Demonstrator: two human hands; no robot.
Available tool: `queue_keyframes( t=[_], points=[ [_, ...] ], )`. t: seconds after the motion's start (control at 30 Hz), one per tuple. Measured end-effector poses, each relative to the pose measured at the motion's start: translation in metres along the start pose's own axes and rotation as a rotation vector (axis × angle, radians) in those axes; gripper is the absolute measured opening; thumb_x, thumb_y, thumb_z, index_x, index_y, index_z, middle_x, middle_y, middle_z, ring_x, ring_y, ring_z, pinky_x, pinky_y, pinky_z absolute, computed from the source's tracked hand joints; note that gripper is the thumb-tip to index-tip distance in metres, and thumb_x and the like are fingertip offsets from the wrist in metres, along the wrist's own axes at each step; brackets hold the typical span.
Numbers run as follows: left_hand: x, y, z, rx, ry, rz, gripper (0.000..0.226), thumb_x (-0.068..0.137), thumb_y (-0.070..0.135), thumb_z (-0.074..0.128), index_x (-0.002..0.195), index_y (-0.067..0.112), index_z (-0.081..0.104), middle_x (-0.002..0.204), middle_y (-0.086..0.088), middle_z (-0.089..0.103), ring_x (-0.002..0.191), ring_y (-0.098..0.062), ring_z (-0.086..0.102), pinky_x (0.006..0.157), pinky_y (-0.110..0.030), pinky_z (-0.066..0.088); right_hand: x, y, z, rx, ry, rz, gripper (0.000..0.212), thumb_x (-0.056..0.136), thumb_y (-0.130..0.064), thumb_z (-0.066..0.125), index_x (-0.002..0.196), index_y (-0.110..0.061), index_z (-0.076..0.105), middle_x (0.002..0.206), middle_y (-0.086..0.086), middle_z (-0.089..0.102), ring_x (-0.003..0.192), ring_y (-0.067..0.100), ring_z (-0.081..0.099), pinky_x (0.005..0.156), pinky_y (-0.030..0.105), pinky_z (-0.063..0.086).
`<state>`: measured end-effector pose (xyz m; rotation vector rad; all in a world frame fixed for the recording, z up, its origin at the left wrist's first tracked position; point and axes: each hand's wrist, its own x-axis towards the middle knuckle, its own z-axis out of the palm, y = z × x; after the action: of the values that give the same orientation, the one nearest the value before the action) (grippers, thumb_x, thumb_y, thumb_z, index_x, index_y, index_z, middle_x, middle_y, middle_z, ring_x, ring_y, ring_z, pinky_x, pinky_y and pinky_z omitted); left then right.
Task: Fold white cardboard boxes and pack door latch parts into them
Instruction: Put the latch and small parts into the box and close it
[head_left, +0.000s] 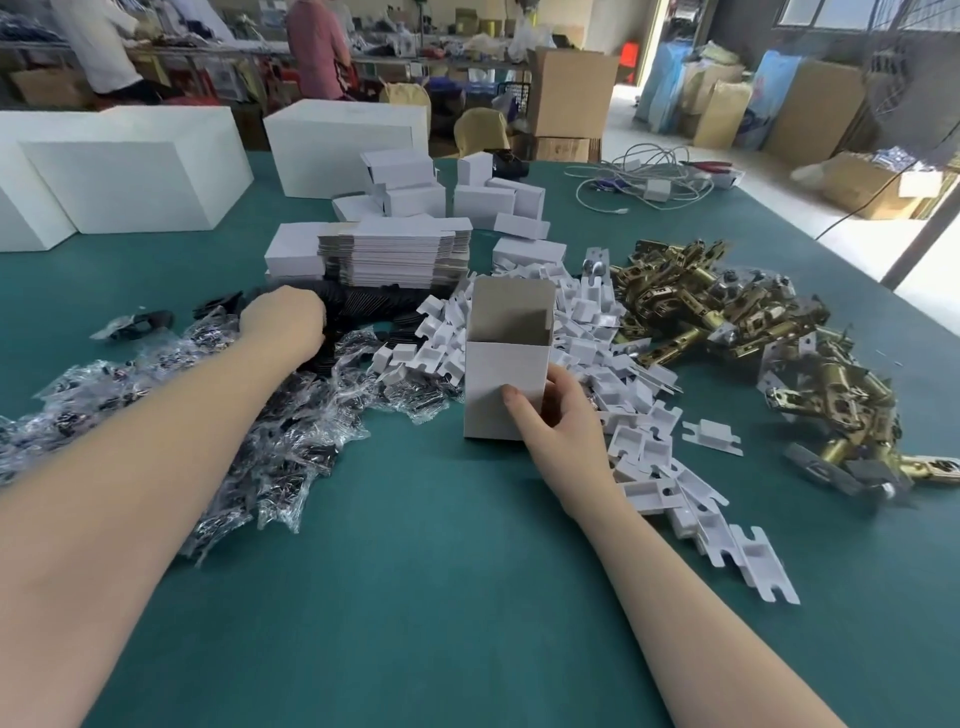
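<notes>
Packing step, box already formed. Small white cardboard box (506, 384) upright on the green felt-covered table (415, 571), top flaps open, grey inner face showing, nothing visible inside. Right hand (558, 421) curled round its lower right corner, thumb across the front face, steadying it against the table.

Left hand (283, 325) reaching into the far edge of the heap of clear plastic bags with dark small hardware (218, 415), fingers hidden past the knuckles (pinching a bag or merely feeling for one: cannot tell).

Just right of the box, touching its side: spill of white moulded plastic strike trays (623, 395). Further right, well apart from both hands: tangled pile of brass-coloured metal door latches (727, 322). Behind: stack of flat white box blanks (395, 254) and several closed little white cartons (498, 200), probably already packed.

Likely next: lifting one bag free without dragging its neighbours, carrying it over the open mouth, dropping it in while the right hand keeps the box from tipping. Afterwards, presumably, one tray and one latch, then closing the flaps.
</notes>
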<state>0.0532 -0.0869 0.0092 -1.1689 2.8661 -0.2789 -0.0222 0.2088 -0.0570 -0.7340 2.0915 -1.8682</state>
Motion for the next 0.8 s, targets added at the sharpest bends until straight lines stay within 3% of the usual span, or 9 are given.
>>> queue_keyframes(
  t=[0.13,0.3,0.4,0.5,0.7,0.8],
  points=[
    [0.003,0.002,-0.003,0.052,0.024,0.070,0.032,0.093,0.006,0.055,0.118,0.023,0.066,0.124,-0.012,0.061,0.107,-0.035,0.060,0.079,-0.040,0.052,0.000,0.000,0.001,-0.009,0.014,0.001,0.037,0.091,-0.037,0.067,0.125,-0.034,0.054,0.100,-0.021,0.066,0.089,-0.011,0.060,0.069,0.006,0.045],
    [0.009,0.001,0.002,0.044,-0.002,0.106,0.037,0.096,0.031,0.060,0.132,0.023,0.057,0.127,-0.010,0.057,0.111,-0.034,0.059,0.076,-0.040,0.050,0.001,0.000,0.001,-0.024,0.019,0.000,0.033,0.091,-0.038,0.067,0.121,-0.037,0.054,0.094,-0.026,0.065,0.089,-0.013,0.059,0.066,0.003,0.042],
    [0.009,0.004,0.006,0.193,0.053,0.143,0.022,0.098,0.022,0.056,0.117,0.026,0.067,0.113,-0.007,0.065,0.100,-0.031,0.063,0.067,-0.034,0.046,0.002,0.001,0.001,-0.030,0.027,-0.002,0.031,0.091,-0.039,0.067,0.119,-0.038,0.054,0.095,-0.023,0.065,0.089,-0.013,0.058,0.065,0.002,0.042],
    [0.009,0.007,0.008,0.301,0.143,0.185,0.021,0.098,0.018,0.052,0.106,0.025,0.069,0.103,-0.002,0.068,0.092,-0.028,0.066,0.061,-0.031,0.042,0.002,0.001,0.002,-0.042,0.026,-0.003,0.032,0.091,-0.041,0.066,0.120,-0.036,0.054,0.097,-0.019,0.065,0.088,-0.012,0.058,0.065,0.003,0.042],
    [0.008,0.003,0.003,-0.006,0.312,0.145,0.024,0.098,0.027,0.049,0.106,0.028,0.072,0.099,-0.007,0.069,0.089,-0.032,0.064,0.061,-0.031,0.041,0.003,0.002,0.002,-0.043,0.029,0.004,0.030,0.091,-0.041,0.067,0.118,-0.038,0.054,0.096,-0.019,0.066,0.088,-0.009,0.060,0.065,0.005,0.043],
    [0.005,0.002,-0.003,-0.247,0.284,0.137,0.022,0.095,0.031,0.055,0.106,0.027,0.073,0.099,-0.004,0.071,0.089,-0.028,0.062,0.064,-0.033,0.047,0.002,0.002,0.002,-0.046,0.022,0.010,0.037,0.090,-0.045,0.066,0.124,-0.033,0.055,0.101,-0.012,0.067,0.091,-0.003,0.061,0.073,0.014,0.048]
  ],
)
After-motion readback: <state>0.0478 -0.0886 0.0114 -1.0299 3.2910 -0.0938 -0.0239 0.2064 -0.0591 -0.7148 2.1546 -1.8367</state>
